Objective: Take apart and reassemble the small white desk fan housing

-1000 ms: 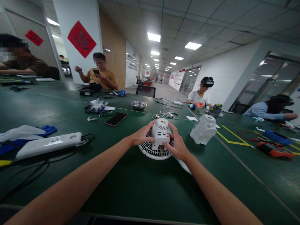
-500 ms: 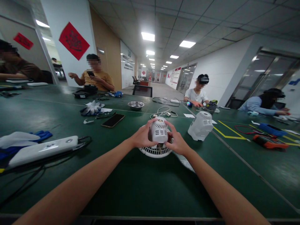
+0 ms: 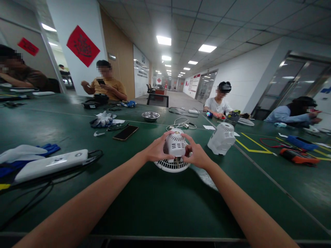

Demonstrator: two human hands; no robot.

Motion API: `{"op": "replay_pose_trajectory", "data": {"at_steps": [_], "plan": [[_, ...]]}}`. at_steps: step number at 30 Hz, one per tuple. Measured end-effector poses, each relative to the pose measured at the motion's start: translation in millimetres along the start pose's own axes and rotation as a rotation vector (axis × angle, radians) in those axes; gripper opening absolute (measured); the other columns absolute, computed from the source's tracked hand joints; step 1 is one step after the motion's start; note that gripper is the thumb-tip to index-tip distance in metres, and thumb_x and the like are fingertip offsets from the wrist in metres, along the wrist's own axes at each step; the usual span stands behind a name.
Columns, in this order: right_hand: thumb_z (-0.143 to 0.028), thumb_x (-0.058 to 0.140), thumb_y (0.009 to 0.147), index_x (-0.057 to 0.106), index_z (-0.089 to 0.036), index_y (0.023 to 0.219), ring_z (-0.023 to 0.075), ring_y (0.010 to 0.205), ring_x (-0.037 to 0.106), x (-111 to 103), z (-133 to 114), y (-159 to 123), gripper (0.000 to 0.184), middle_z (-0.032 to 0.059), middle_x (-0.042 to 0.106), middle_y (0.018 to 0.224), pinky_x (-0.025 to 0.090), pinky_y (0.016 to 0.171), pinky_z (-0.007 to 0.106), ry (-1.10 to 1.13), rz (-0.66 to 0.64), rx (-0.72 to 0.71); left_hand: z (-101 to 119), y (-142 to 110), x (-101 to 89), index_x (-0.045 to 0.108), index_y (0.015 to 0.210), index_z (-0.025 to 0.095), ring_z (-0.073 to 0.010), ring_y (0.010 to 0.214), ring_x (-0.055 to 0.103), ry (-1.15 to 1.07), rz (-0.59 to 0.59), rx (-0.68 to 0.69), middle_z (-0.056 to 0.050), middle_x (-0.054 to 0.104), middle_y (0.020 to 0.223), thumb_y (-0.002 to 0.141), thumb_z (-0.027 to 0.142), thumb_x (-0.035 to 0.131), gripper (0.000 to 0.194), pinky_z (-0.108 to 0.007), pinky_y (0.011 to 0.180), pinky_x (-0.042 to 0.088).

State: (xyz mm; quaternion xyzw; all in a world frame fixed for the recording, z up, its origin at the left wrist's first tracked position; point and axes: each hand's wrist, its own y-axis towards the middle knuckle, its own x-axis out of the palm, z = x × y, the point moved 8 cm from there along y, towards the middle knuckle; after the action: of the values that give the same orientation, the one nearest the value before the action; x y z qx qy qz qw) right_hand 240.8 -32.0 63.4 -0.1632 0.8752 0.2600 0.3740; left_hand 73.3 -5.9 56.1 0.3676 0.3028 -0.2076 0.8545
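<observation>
Between my two hands is a white vented fan motor housing (image 3: 176, 146), gripped from both sides. My left hand (image 3: 156, 148) has its thumb and fingers curled round the left side. On the opposite side my right hand (image 3: 195, 154) holds it the same way. Under the housing lies a round white fan grille (image 3: 173, 167) on the green table. Part of the grille is hidden by the housing and my hands. To the right stands another white vented plastic shell (image 3: 221, 138), apart from my hands.
A black phone (image 3: 125, 132) and a steel bowl (image 3: 150, 116) lie to the left and behind. A white power bank-like device (image 3: 53, 165) with cables sits at far left beside gloves (image 3: 23, 155). An orange multimeter (image 3: 297, 157) lies right. Several people sit round the table (image 3: 144, 203).
My hands keep their hold on the housing, with hardly any shift. The person at far right has raised their hands. The view has moved slightly.
</observation>
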Motion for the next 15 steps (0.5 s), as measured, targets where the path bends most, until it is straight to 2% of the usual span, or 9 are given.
{"op": "replay_pose_trajectory", "data": {"at_steps": [6,9,12,15], "plan": [[-0.015,0.071,0.071,0.023,-0.028,0.153,0.0144,0.064,0.059,0.3,5.7,0.9,0.096,-0.0083,0.059,0.071,0.049,0.067,0.028,0.034,0.012,-0.022,-6.5,2.7,2.8,0.018,0.153,0.023,-0.0408,0.130,0.049,0.002,-0.008,0.068,-0.020,0.039,0.152,0.064,0.055,0.083,0.114,-0.056,0.108,0.040],[-0.022,0.071,0.076,0.021,-0.027,0.154,0.0165,0.066,0.060,1.5,5.3,0.6,0.093,-0.0049,0.063,0.078,0.050,0.068,0.031,0.028,-0.001,-0.064,-9.3,1.9,3.8,0.020,0.154,0.022,-0.0414,0.129,0.050,0.037,0.035,0.080,-0.021,0.040,0.151,0.061,0.055,0.085,0.118,-0.057,0.106,0.042],[-0.039,0.071,0.082,0.021,-0.027,0.156,0.0213,0.077,0.064,1.0,5.6,0.5,0.090,0.0043,0.068,0.101,0.053,0.076,0.038,-0.006,0.059,-0.071,-11.0,0.6,5.2,0.020,0.156,0.025,-0.0403,0.126,0.053,0.110,0.084,0.054,-0.020,0.043,0.150,0.064,0.057,0.084,0.116,-0.057,0.104,0.044],[-0.047,0.074,0.078,0.024,-0.028,0.156,0.0306,0.107,0.063,-2.8,6.8,-0.1,0.094,0.0129,0.055,0.140,0.050,0.094,0.049,-0.071,0.216,-0.056,-11.4,-0.9,5.9,0.020,0.157,0.027,-0.0374,0.119,0.058,0.189,0.128,0.021,-0.017,0.050,0.142,0.071,0.056,0.079,0.109,-0.056,0.100,0.046]]}}
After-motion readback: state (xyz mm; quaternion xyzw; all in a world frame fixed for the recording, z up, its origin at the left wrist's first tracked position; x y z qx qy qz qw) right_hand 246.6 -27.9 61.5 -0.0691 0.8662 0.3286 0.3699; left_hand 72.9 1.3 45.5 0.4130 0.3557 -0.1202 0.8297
